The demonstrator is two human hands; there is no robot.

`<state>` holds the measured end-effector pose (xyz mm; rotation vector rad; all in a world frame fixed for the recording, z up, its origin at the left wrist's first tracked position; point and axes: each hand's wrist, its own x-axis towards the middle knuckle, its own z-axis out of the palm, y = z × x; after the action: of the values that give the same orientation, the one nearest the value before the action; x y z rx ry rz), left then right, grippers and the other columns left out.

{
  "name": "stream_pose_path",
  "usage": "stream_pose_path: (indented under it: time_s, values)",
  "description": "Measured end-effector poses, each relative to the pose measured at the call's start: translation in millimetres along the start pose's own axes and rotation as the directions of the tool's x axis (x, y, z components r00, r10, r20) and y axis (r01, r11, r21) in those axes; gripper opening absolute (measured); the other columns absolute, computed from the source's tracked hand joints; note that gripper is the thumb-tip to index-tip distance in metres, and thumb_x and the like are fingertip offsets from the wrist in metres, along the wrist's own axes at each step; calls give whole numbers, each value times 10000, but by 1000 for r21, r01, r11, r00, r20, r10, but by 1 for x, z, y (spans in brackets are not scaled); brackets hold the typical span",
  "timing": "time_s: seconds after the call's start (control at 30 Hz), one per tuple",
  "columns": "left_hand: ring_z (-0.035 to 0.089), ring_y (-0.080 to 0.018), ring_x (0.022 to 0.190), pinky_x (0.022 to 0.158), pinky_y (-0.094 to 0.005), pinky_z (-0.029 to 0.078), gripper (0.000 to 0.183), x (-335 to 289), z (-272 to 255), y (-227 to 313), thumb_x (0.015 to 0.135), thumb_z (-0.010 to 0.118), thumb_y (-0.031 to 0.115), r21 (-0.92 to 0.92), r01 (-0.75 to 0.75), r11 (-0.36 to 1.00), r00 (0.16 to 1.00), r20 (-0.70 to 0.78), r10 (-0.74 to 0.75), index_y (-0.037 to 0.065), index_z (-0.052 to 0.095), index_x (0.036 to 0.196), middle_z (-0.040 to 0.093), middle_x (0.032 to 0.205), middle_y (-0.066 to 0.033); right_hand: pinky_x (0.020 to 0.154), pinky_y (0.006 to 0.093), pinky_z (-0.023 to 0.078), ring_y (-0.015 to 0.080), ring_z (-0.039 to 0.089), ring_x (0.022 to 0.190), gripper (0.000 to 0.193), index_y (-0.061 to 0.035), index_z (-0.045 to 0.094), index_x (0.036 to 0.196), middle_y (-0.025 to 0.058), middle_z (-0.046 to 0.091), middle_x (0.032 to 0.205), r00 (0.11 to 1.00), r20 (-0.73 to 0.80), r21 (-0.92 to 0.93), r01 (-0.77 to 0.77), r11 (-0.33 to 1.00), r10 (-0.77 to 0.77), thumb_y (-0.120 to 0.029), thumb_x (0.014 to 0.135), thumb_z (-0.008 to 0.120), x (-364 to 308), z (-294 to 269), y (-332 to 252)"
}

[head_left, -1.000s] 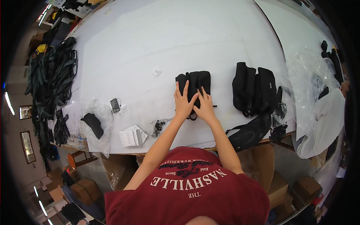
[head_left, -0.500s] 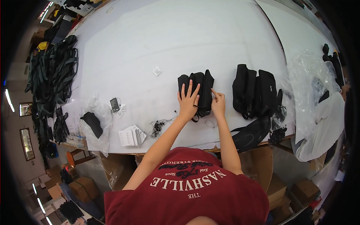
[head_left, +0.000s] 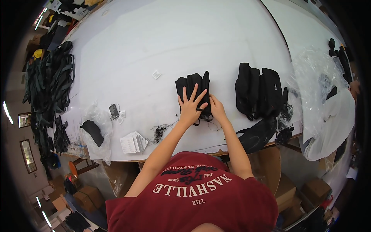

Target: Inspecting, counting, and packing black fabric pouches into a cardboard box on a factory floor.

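Note:
A row of folded black fabric pouches (head_left: 189, 82) stands pressed together on the white table in front of me. My left hand (head_left: 190, 110) lies over them with its fingers spread, a dark ring or loop showing near the thumb. At the row's right side, my right hand (head_left: 218, 110) closes its bent fingers on the edge of the outermost pouch; some of its fingertips are hidden. Thin black cord loops (head_left: 213, 126) lie just below the pouches. To the right stands a second group of black pouches (head_left: 270, 91).
White cards (head_left: 133, 142), tangled black cords (head_left: 158, 133) and a dark hang tag (head_left: 114, 111) lie left. Beyond them are a plastic bag (head_left: 107, 123) with a black piece and heaped black straps (head_left: 50, 83). Clear plastic sheeting (head_left: 317, 73) covers the right side.
My right hand has drawn in against the pouches' right side, and its index finger no longer points out. The pouches look squeezed closer together. The whole view has shifted slightly.

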<state>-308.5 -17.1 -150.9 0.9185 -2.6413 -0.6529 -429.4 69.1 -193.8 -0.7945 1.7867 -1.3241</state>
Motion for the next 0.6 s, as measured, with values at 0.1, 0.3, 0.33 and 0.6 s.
stream_pose_path:
  time_s: [0.1,0.3,0.33,0.6]
  values:
    - [113,-451,1347,974,-708,89,493,0,0,-7,867,458,547,18,10,1000,1000,-7,-10,373,438,1328,196,1509,8,931,376,389,315,503,1099,344,-72,546,1193,143,547,1188,893,-222,-499,240,833,-391,-107,850,538,1,-28,-49]
    - [95,-443,1353,980,-705,83,501,0,2,1,842,513,532,16,-21,1000,1000,6,20,364,463,1311,181,1512,10,926,398,394,311,483,1112,584,-207,502,1275,130,531,1208,813,-322,-913,-131,385,-486,-24,730,606,10,-97,-44]
    - [97,-439,1353,982,-703,83,499,-2,2,0,843,513,534,8,-9,1000,1000,11,9,363,465,1310,182,1512,11,926,398,394,311,483,1112,584,-207,502,1275,130,531,1208,812,-318,-915,-128,383,-489,-24,730,606,9,-108,-35]
    - [113,-419,1354,991,-694,89,494,-1,1,-2,845,510,534,5,4,1000,1000,-20,-3,363,467,1307,191,1507,13,893,394,423,320,505,1090,623,-260,441,1336,176,493,1252,885,-133,-942,26,334,-445,-47,765,570,-31,-116,-15]
